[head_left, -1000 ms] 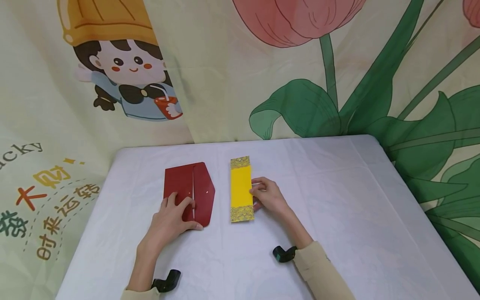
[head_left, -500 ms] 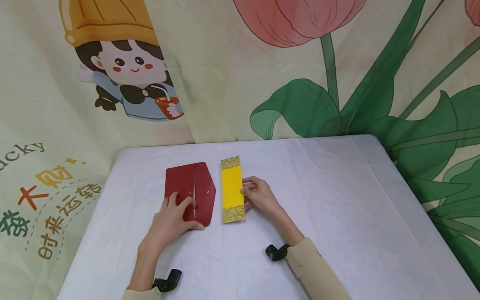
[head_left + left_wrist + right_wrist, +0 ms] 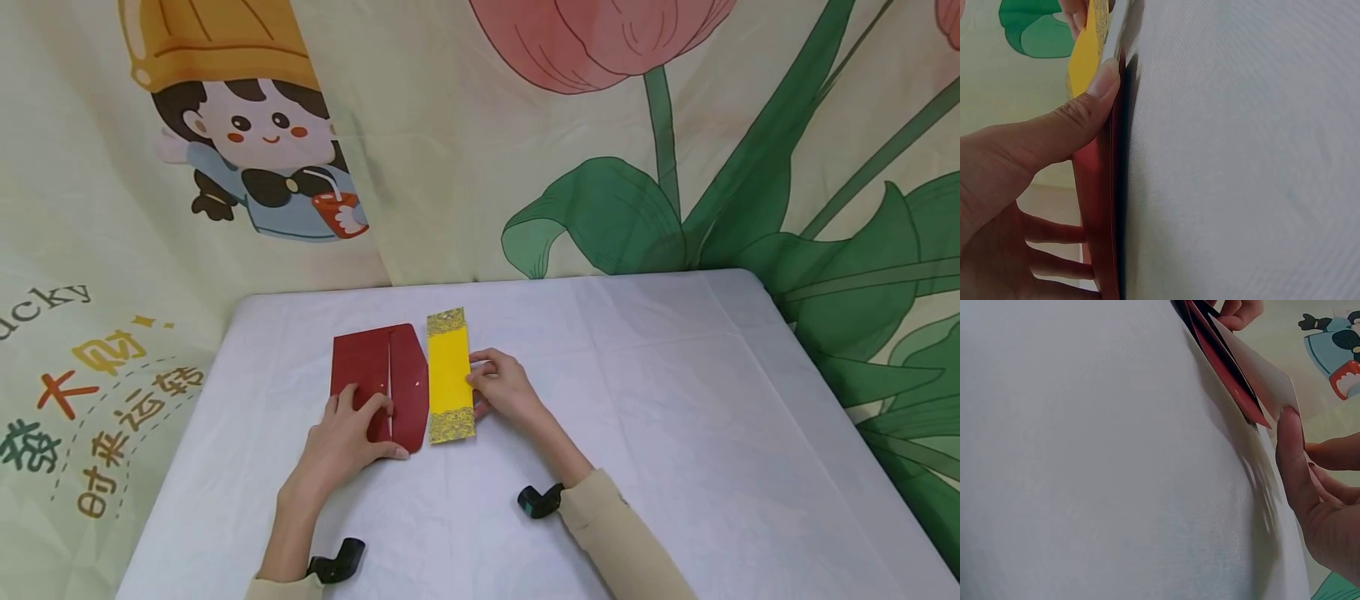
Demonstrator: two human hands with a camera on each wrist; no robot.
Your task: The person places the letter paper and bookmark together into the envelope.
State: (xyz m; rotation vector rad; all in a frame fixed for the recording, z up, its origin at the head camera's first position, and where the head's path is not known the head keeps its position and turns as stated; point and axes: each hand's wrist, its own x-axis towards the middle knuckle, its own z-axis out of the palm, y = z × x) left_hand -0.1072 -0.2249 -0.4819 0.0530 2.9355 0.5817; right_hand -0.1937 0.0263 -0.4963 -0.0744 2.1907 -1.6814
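Observation:
A dark red envelope (image 3: 360,358) lies at the left of the table, its pointed flap (image 3: 408,387) unfolded to the right and a narrow slit along the fold. My left hand (image 3: 333,437) holds it at the lower part, fingertips by the slit and thumb at the bottom edge. In the left wrist view the thumb (image 3: 1075,119) presses that edge. My right hand (image 3: 506,387) pinches the right long edge of a yellow card (image 3: 450,371) with glittery gold ends. The card's left edge meets the flap's tip; its pale underside (image 3: 1263,369) shows tilted above the flap.
A white cloth covers the table (image 3: 660,433). Behind it hangs a printed curtain (image 3: 420,150) with a cartoon child and large tulips. A black wrist camera (image 3: 337,561) sits on the left wrist, another black camera (image 3: 540,502) on the right.
My right hand has moved left with the yellow card, from a gap beside the envelope up to its flap. The left hand and the envelope have stayed in place.

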